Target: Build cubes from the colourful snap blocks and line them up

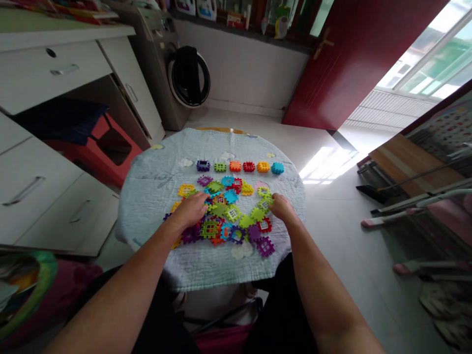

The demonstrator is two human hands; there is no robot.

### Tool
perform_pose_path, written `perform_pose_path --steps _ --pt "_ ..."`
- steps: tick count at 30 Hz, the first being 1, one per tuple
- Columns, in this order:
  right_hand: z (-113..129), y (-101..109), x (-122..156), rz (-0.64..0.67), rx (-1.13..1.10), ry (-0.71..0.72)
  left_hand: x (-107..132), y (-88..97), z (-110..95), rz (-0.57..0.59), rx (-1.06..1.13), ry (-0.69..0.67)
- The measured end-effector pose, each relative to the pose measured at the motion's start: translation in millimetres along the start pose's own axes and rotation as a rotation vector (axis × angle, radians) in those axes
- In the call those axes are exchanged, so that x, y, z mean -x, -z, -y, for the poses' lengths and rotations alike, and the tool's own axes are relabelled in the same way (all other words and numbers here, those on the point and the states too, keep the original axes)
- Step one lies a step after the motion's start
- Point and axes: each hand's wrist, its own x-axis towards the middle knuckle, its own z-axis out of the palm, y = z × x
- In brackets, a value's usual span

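Observation:
A loose heap of colourful plastic interlocking blocks, flat squares with notched edges, lies on the cloth-covered table. My left hand [192,209] is at the heap's left side, fingers curled together beside a plain green block [219,210]; what is between them is hidden. At the right edge, my right hand [282,206] has its fingers closed at a green window block [264,204]. Other green blocks, one with a white lattice [233,213], stretch between the hands. Nearer me are a purple block [265,247] and a green grid block [210,228].
Behind the heap runs a row of small stacks, from a dark purple stack [203,165] to a blue stack [278,168]. The pale blue tablecloth [147,196] covers the oval table. A red stool [118,142] stands left, a washing machine [162,64] beyond.

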Motion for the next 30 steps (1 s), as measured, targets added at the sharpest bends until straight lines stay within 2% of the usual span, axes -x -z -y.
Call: perform_pose_path --steps 6,10,12,15,18,20,22,26,28,30 --pt "7.5 -6.4 -6.3 0.016 0.045 0.018 -2.3 8.6 -20.1 -0.092 0.111 0.026" --pt "1.8 1.7 -12.7 -0.015 -0.066 0.04 -3.1 4.2 -32.3 -0.107 0.32 0.047" --pt "0.3 10.3 -14.7 -0.047 -0.252 0.026 -2.8 -0.2 -37.6 -0.066 0.53 0.069" --pt "8.1 22.8 -11.2 -0.054 -0.709 0.055 -1.0 -5.9 -48.4 -0.001 0.9 0.134" --pt "30.9 26.4 1.1 0.044 -1.08 0.185 2.3 -9.7 -61.8 0.034 1.234 0.213" --pt "51.0 22.5 11.1 0.126 -1.16 0.244 4.4 -12.7 -69.4 0.081 1.448 0.259" --pt "69.9 16.0 19.2 0.205 -1.167 0.27 5.6 -17.0 -74.4 0.117 1.632 0.295" --pt "89.4 7.2 24.4 0.291 -1.076 0.36 4.8 -25.4 -75.4 0.046 1.871 0.371" --pt "87.3 7.3 21.6 0.273 -0.965 0.38 3.3 -26.2 -72.5 -0.002 1.919 0.431" --pt "79.1 9.6 16.9 0.173 -0.769 0.377 1.7 -24.5 -68.8 -0.039 1.928 0.489"
